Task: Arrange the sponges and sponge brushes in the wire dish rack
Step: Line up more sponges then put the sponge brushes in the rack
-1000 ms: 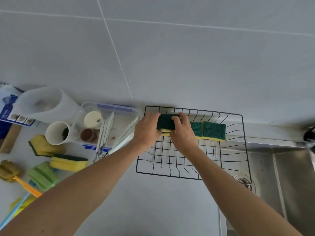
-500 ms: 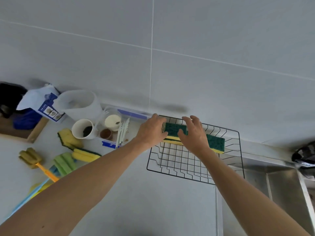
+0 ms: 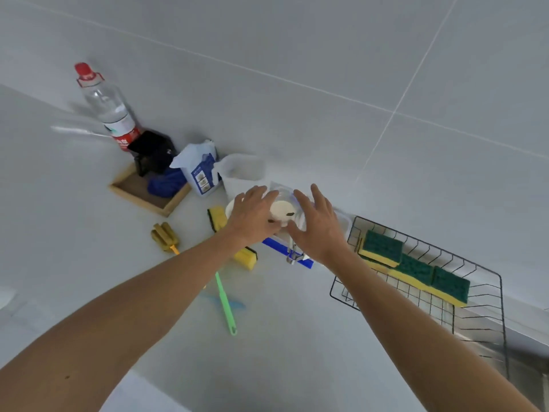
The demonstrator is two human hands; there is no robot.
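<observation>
The black wire dish rack (image 3: 472,292) sits at the right, with three green-topped yellow sponges (image 3: 411,270) lined along its far side. My left hand (image 3: 252,217) and right hand (image 3: 316,226) hover empty, fingers spread, over a clear plastic container (image 3: 285,211) left of the rack. On the counter lie a yellow sponge (image 3: 216,217), another yellow sponge (image 3: 246,257) partly under my left arm, an olive sponge brush (image 3: 164,236) with an orange handle, and a green-handled brush (image 3: 225,301).
A clear bottle (image 3: 107,108) with a red cap stands at the far left. A wooden tray (image 3: 148,200) holds a black object and blue cloth. A white-and-blue packet (image 3: 200,171) and a translucent jug (image 3: 240,171) stand behind the container.
Both hands have let go of the sponge in the rack and moved left over the clear container. The view has swung left and tilted.
</observation>
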